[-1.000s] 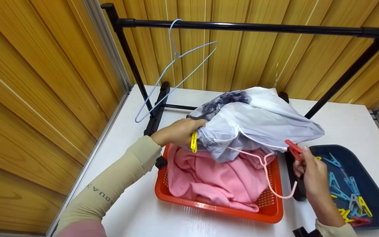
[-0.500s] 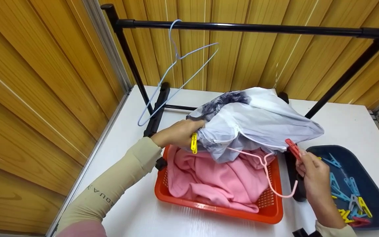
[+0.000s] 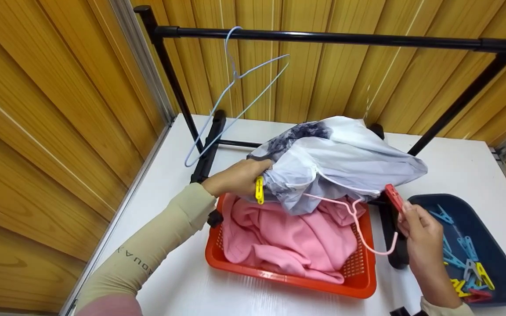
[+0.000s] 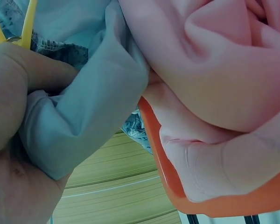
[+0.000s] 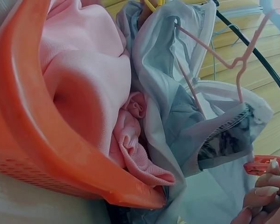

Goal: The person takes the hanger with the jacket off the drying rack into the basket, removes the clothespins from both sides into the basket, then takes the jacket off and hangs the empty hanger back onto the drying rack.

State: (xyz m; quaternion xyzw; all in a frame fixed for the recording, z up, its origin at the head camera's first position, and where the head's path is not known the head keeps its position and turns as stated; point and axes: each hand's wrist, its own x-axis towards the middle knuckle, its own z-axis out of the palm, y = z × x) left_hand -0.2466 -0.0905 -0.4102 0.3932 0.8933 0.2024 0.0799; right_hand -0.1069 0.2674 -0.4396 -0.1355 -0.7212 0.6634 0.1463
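My left hand [image 3: 242,175] grips the left side of a thin white-grey garment [image 3: 345,153] with a dark patterned patch. A yellow clothespin [image 3: 259,190] sticks out by the fingers of that hand. Inside the garment lies a pink hanger [image 3: 353,210], its hook pointing toward the front right. At the garment's right edge my right hand [image 3: 424,239] pinches a red clothespin [image 3: 394,197]; in the right wrist view the tip of the red clothespin [image 5: 257,167] is right beside the cloth. The left hand's fingertips are hidden by fabric.
Below the garment is an orange basket [image 3: 279,277] with pink cloth [image 3: 288,239] in it. To the right stands a dark blue tray [image 3: 505,276] of clothespins. A black rack [image 3: 323,37] rises behind, carrying a light blue hanger [image 3: 235,77] at left.
My right hand has shifted slightly right with the red clothespin and turned it. The pink hanger's hook has risen a little. My left hand keeps its hold in the same place.
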